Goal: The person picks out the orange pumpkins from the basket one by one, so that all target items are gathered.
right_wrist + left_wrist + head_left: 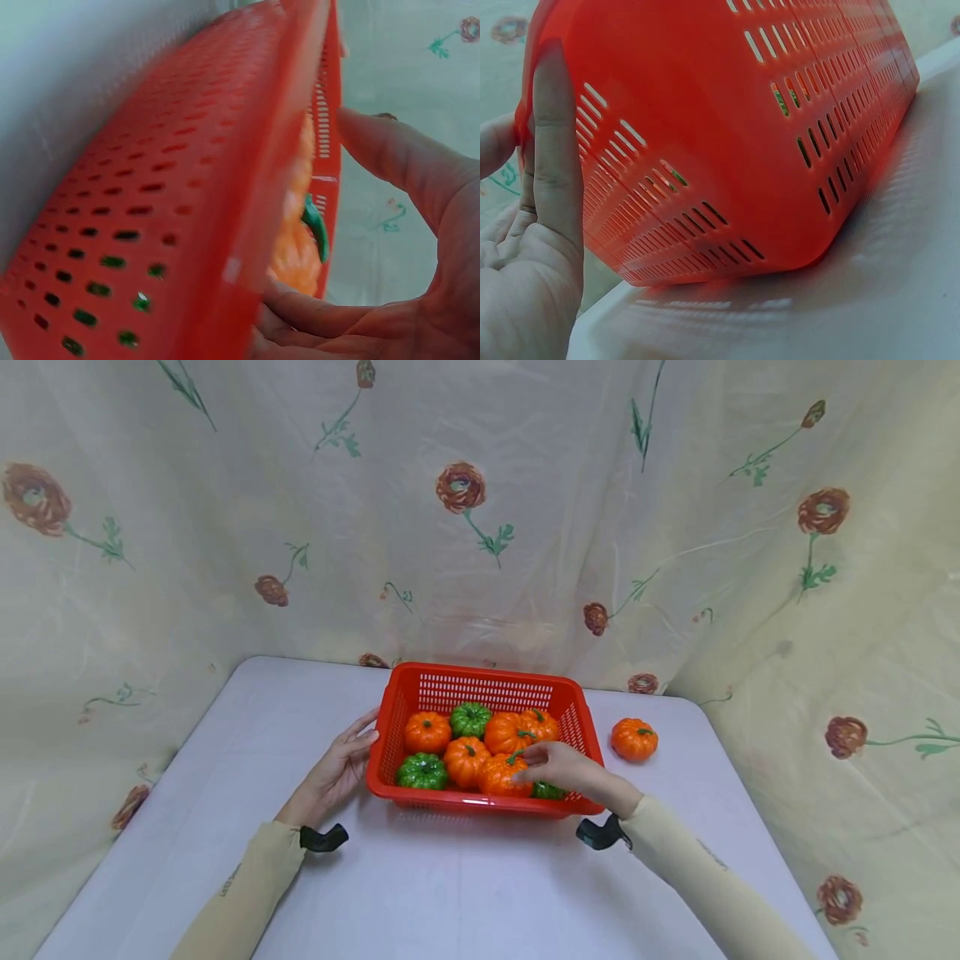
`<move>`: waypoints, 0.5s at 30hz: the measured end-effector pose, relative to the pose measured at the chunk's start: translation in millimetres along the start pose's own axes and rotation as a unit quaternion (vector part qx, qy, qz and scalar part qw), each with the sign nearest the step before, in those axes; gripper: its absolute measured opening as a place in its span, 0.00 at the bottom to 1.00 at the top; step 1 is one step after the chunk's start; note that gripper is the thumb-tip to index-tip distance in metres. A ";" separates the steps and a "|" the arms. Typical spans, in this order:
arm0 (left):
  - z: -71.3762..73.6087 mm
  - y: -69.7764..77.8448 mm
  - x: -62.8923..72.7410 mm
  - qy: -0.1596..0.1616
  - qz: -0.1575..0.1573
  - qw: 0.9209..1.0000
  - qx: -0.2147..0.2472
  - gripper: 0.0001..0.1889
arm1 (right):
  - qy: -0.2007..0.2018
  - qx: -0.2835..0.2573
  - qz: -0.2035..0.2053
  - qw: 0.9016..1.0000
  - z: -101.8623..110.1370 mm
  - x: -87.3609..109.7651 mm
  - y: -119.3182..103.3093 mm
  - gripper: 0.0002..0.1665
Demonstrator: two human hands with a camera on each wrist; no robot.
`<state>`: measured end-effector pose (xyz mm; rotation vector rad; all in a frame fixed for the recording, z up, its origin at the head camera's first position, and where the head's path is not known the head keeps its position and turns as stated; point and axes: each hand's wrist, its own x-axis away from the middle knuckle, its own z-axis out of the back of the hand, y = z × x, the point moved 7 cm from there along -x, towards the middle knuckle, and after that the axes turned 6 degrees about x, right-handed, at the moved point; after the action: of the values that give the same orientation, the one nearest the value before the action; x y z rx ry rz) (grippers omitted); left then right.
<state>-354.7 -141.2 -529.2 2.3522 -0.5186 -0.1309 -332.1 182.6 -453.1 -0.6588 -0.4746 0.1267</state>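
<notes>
- Left hand point(337, 768) is touching the red plastic basket point(465, 802), grip unclear; lopsided pulling would be risking spillage.
- Right hand point(567, 767) is hanging loose; brushing would be risking dislodging the orange pumpkin point(498, 782).

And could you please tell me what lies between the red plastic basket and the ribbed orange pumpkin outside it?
In the head view, only a narrow bare strip of white tabletop separates the red plastic basket from the ribbed orange pumpkin.
</notes>
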 end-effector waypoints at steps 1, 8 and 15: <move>-0.3 0.0 0.0 -0.001 0.000 1.000 0.000 0.31 | 0.001 0.007 -0.001 1.000 -1.2 -0.8 -0.5 0.43; -1.6 0.3 -0.9 0.000 -0.002 1.000 0.001 0.31 | 0.022 0.044 -0.001 0.999 -3.4 -2.7 -4.4 0.43; 0.1 -0.8 -0.3 0.013 0.000 1.000 0.001 0.30 | 0.030 0.073 -0.005 0.997 -7.3 -4.4 -1.2 0.43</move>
<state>-354.7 -140.7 -529.8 2.3530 -0.5061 -0.1006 -332.7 176.5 -459.1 -0.5151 -0.4073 0.1311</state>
